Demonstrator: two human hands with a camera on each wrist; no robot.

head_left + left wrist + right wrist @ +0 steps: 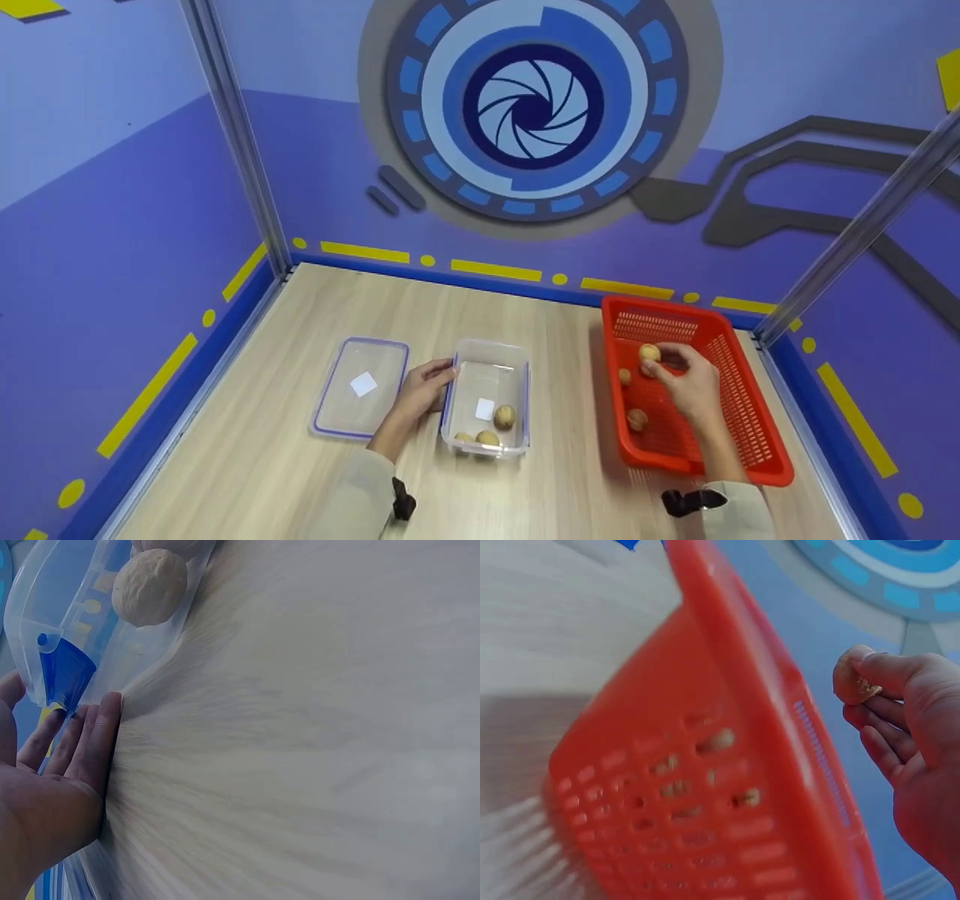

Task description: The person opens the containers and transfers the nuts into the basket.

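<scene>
A clear plastic container (490, 352) with purple edging stands on the table, with walnuts (505, 417) near its front end. My left hand (421, 390) holds its left side, thumb at the rim and fingers against the outer wall. Beside a blue latch (66, 671), those fingers reach forward in the left wrist view. Over the red basket (626, 450), my right hand (694, 382) pinches a walnut (853, 676) between thumb and fingers. Other walnuts (637, 419) lie on the basket's floor toward its left side.
Left of the container, a flat clear lid (341, 409) with a purple rim and a white square lies on the wooden table (562, 480). Printed panels (480, 225) wall in the back and sides, with metal posts (240, 135) at the corners.
</scene>
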